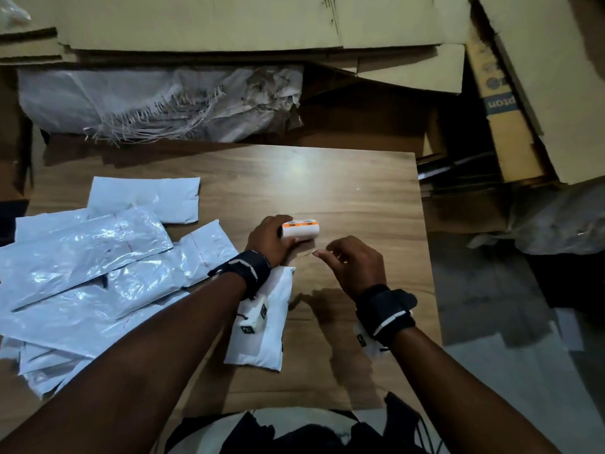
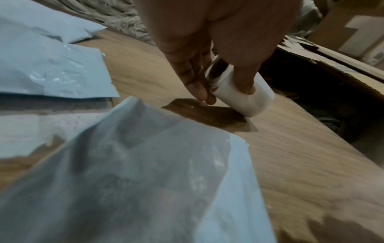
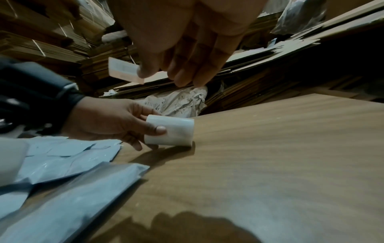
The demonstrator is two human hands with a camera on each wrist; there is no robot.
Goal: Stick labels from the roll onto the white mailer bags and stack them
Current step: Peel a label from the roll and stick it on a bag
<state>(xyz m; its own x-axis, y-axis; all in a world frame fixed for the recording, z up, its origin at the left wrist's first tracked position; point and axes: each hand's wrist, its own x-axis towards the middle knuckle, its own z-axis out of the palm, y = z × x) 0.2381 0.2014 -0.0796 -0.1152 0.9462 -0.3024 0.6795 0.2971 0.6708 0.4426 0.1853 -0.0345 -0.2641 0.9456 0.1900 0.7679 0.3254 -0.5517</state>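
Left hand (image 1: 266, 239) grips label roll (image 1: 300, 228) against the tabletop (image 1: 360, 198), probably steadying it for peeling. Right hand (image 3: 187, 49) pinches a peeled label (image 3: 124, 71) above. One mailer bag (image 1: 262, 326) lies under the left wrist; the rest (image 1: 82, 257) lie left. Flattened cardboard (image 1: 229, 21) all around.

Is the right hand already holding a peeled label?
Yes: in the right wrist view the right hand pinches a small label at its fingertips, clear of the label roll gripped by the left hand.
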